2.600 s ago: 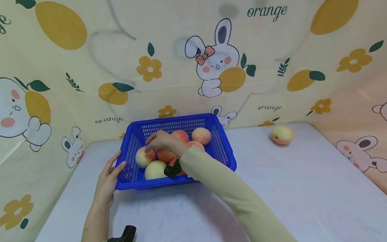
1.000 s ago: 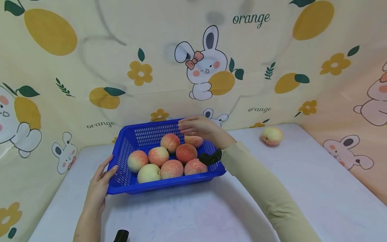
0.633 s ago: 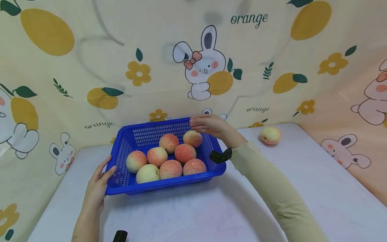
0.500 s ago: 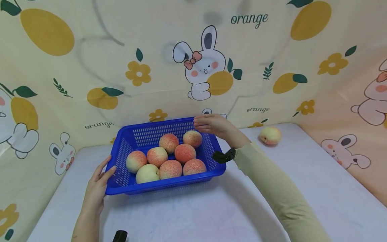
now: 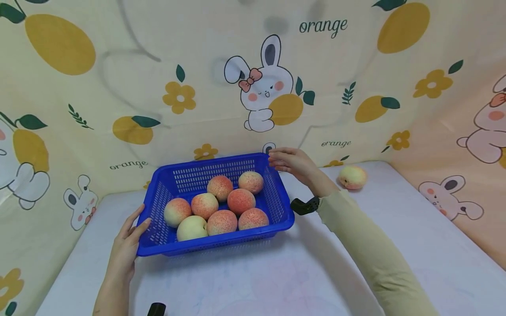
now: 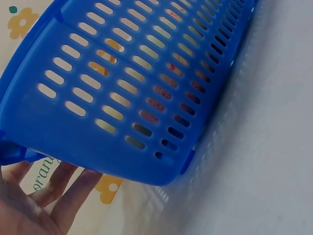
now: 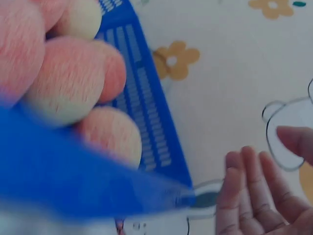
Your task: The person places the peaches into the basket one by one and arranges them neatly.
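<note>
A blue plastic basket (image 5: 282, 224) with slotted walls sits near the middle of the table, holding several peaches (image 5: 241, 201). One of these peaches (image 5: 192, 228) is pale yellow, while the others are blushed pink to red. My left hand (image 5: 123, 250) grips the basket's left rim; in the left wrist view its fingers (image 6: 73, 196) pass beneath the rim corner. Beside the basket's back right corner, my right hand (image 5: 296, 166) hovers with relaxed, extended fingers and nothing in them. The right wrist view shows its fingers (image 7: 254, 181) apart from the basket.
A single pale peach (image 5: 353, 177) lies on the white tablecloth (image 5: 395, 228) at the far right. A patterned cloth (image 5: 205, 26) with rabbits and oranges rises directly behind the table. Another stretch of cloth (image 5: 442, 145) closes off the right side.
My right hand has come out from over the peaches and moved right, past the basket's back right corner. My left hand has stayed on the left rim.
</note>
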### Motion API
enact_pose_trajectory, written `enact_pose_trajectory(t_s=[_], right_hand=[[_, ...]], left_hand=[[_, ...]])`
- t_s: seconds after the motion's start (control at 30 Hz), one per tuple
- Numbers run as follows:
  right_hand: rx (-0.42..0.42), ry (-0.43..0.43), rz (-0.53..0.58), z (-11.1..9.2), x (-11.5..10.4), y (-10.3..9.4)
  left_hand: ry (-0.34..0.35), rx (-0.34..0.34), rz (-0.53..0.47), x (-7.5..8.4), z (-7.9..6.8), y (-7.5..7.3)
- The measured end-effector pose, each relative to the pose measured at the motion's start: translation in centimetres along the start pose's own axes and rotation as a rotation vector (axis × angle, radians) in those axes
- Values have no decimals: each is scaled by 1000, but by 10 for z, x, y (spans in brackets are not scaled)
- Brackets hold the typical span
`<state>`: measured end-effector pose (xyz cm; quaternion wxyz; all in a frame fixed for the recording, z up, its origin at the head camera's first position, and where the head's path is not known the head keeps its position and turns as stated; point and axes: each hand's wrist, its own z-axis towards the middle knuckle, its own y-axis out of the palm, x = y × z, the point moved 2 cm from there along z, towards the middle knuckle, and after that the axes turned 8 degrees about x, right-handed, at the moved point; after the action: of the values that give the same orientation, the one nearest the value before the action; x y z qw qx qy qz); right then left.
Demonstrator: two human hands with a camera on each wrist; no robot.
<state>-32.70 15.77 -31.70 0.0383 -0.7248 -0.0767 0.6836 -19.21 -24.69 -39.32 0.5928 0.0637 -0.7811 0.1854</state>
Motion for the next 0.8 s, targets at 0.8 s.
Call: enact_pose_trajectory(t_s=[0.8], right_hand=[[266,-59,43,1,37,-68]], left_hand=[[0,13,0,1,0,1]])
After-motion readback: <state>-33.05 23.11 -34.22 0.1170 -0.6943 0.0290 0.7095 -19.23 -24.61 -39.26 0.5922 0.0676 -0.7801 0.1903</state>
